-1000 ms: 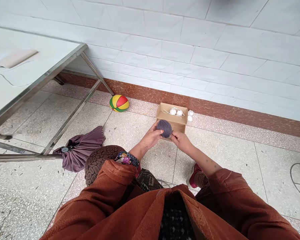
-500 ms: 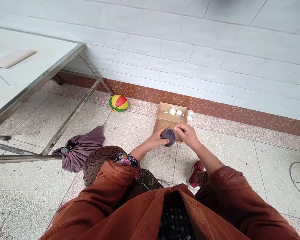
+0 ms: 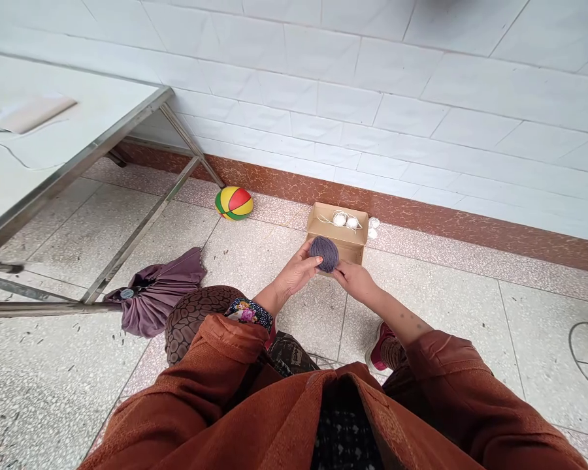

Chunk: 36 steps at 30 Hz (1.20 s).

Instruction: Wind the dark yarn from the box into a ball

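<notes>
A dark grey-purple ball of yarn (image 3: 324,254) rests in my left hand (image 3: 294,273), whose thumb lies across its near side with the fingers behind. My right hand (image 3: 357,279) is closed in a pinch at the ball's lower right edge. Whatever lies between its fingertips is too small to make out. Beyond both hands an open cardboard box (image 3: 350,252) stands on the floor, partly hidden by them. Two small white balls of string (image 3: 340,219) lie against its raised lid, with loose ends trailing.
More white string (image 3: 373,226) lies right of the box. A coloured ball (image 3: 234,203) sits by the leg of a metal-framed table (image 3: 122,121) at left. A folded purple umbrella (image 3: 159,287) is on the floor. A cable (image 3: 581,356) loops at far right. The tiled wall (image 3: 347,104) stands ahead.
The yarn ball has turned and risen slightly towards the box in my left hand. My right hand has moved from above its right side down to its lower right edge.
</notes>
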Each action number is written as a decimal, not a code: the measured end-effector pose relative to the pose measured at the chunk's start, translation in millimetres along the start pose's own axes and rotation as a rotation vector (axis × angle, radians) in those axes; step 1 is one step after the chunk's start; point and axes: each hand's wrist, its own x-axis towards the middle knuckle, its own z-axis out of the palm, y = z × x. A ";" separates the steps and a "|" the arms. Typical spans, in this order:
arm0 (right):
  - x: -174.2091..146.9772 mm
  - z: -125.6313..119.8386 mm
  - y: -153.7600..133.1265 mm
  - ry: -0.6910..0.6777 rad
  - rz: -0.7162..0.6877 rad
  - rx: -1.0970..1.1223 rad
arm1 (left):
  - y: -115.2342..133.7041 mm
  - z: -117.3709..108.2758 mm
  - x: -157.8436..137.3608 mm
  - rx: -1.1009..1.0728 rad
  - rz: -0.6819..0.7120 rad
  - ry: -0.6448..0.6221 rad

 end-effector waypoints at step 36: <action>-2.7 -8.3 -10.8 -0.003 -0.091 0.200 | -3.8 -3.0 4.5 -0.034 0.020 0.115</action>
